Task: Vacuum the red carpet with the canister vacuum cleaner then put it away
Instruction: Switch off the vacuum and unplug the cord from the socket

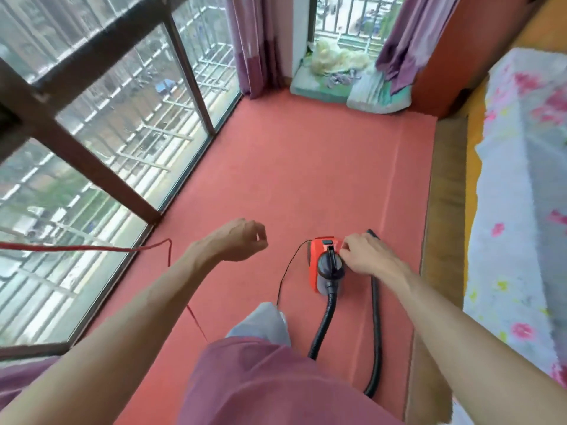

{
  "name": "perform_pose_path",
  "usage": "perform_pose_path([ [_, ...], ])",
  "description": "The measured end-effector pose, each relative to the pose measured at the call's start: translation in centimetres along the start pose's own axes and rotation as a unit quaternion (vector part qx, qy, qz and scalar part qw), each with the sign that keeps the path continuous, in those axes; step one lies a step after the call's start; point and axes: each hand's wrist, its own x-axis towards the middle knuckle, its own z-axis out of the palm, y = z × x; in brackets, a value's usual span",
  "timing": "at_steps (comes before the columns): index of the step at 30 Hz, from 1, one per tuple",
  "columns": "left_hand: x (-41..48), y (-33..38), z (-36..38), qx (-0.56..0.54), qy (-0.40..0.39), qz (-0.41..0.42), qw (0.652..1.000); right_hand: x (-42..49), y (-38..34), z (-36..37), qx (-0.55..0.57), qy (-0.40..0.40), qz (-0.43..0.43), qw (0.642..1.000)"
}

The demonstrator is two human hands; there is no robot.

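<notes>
Presently the canister vacuum cleaner (325,265) stands on the red carpet (306,164) just ahead of you, between the window (122,133) at left and the bed (521,179) at right, its black hose (376,317) looping back to the near side. Your right hand (365,256) sets its fingertips on the orange top of the body; whether that grip closes on anything cannot be told. Your left hand (242,239) hangs in the air left of the machine, its grip loosely curled and empty. A thin black cord (283,277) trails from the body. The step in hand is probably working a switch or the handle; the next move calls for taking up the hose, minding the cord.
</notes>
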Motion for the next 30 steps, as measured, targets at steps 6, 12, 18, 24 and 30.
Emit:
perform_pose_path([
  [6, -0.9, -4.1, -1.7, -0.018, 0.023, -0.025, 0.999, 1.3, -1.7, -1.5, -0.007, -0.026, 0.005, 1.0],
  [12, 2.0, -8.4, -4.6, -0.033, 0.035, 0.003, 0.999, 5.0, -6.7, -3.4, 0.01, -0.006, 0.013, 1.0],
  [18, 4.2, -16.0, -8.9, -0.021, 0.012, 0.01, 1.0, 10.0, -13.5, -4.7, 0.029, -0.018, 0.032, 0.999],
  [24, 7.2, -21.2, -12.2, -0.006, -0.021, 0.011, 1.0, 12.0, -16.8, -5.4, 0.063, -0.023, 0.073, 0.995],
  [30, 12.6, -19.2, -14.0, 0.003, -0.04, 0.069, 0.997, 13.5, -14.4, -6.8, 0.043, 0.001, 0.133, 0.99],
])
